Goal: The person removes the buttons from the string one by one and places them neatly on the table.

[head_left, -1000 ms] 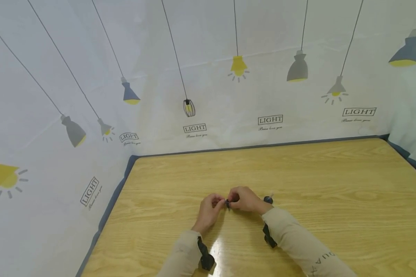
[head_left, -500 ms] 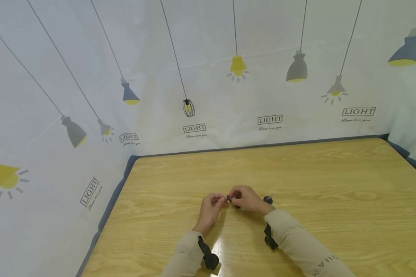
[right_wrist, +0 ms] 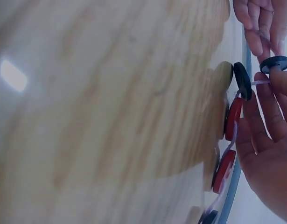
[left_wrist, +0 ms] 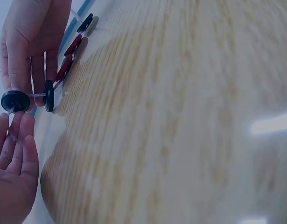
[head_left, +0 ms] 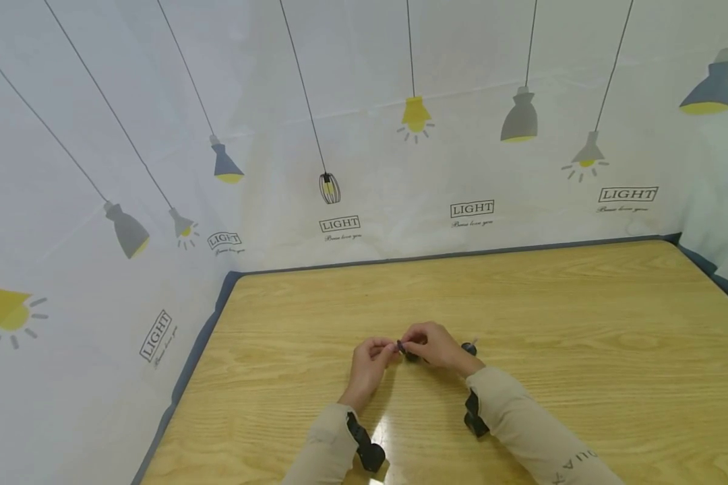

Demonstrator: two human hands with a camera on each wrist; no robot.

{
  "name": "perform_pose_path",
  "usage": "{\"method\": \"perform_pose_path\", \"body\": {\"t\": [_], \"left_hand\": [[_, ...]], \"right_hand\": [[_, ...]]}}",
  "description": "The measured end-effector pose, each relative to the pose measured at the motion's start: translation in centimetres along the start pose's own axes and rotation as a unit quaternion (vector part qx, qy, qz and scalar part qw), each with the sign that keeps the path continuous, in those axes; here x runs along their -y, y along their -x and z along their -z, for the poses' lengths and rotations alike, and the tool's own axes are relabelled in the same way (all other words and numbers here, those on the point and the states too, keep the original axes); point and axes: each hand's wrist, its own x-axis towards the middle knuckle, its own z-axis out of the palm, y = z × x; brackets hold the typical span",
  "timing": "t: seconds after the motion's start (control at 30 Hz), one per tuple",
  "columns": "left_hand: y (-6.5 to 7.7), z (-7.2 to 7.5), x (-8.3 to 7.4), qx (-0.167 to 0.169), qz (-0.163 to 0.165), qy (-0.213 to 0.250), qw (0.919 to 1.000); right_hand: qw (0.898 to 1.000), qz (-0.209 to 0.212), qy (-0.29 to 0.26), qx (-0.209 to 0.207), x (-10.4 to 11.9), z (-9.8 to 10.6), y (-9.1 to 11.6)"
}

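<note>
My left hand [head_left: 367,370] and right hand [head_left: 433,347] meet fingertip to fingertip just over the middle of the table. Between them is a black round button [left_wrist: 15,101], its edge pinched by the right fingers and thumb. A thin lilac cord [left_wrist: 36,95] runs from it to a second black button [right_wrist: 242,80], standing on edge below the right hand. The left thumb and fingers pinch the cord on the button's other side, with a length lying across the fingers. Farther along the cord are two red buttons, one nearer [right_wrist: 234,118] and one farther [right_wrist: 224,171].
Another black button [head_left: 469,349] lies beside the right wrist, at the far part of the cord. The wooden table [head_left: 552,303] backs onto a white sheet [head_left: 388,155] printed with lamps. Black wrist cameras hang at the left cuff [head_left: 370,455] and right cuff [head_left: 476,421].
Both hands have edged slightly right, the right one also a little away from me. The button between them has turned and risen, and a second black button now shows under the right hand.
</note>
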Motion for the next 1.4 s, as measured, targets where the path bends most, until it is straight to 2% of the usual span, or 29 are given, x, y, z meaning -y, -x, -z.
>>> {"method": "perform_pose_path", "body": {"t": [0.13, 0.4, 0.57, 0.67, 0.83, 1.0, 1.3, 1.4], "left_hand": [[0.7, 0.0, -1.2, 0.009, -0.004, 0.004, 0.9999], [0.8, 0.2, -1.3, 0.077, -0.022, -0.018, 0.9967], [0.8, 0.1, -1.3, 0.097, -0.029, -0.019, 0.9947], [0.6, 0.1, -1.0, 0.101, -0.024, -0.006, 0.9946], [-0.2, 0.1, 0.6, 0.102, -0.026, 0.019, 0.9943], [-0.8, 0.1, 2.0, 0.09, -0.029, 0.015, 0.9954], [-0.9, 0.6, 2.4, 0.08, -0.034, 0.014, 0.9961], [-0.7, 0.8, 1.9, 0.083, -0.035, 0.016, 0.9958]], "right_hand": [[1.0, -0.003, -0.012, -0.003, -0.2, 0.0, 0.1], [0.999, -0.012, -0.048, -0.004, -0.2, 0.2, 0.2], [0.998, -0.009, -0.06, -0.005, -0.4, 0.3, 0.2], [0.998, -0.007, -0.061, -0.004, -0.4, 0.3, 0.2], [0.998, -0.01, -0.066, -0.003, -0.6, 0.3, 0.2], [0.998, -0.01, -0.065, -0.004, -0.6, 0.4, 0.2], [0.998, -0.019, -0.054, -0.009, -0.8, 0.5, 0.3], [0.998, -0.025, -0.054, -0.012, -0.9, 0.5, 0.3]]}}
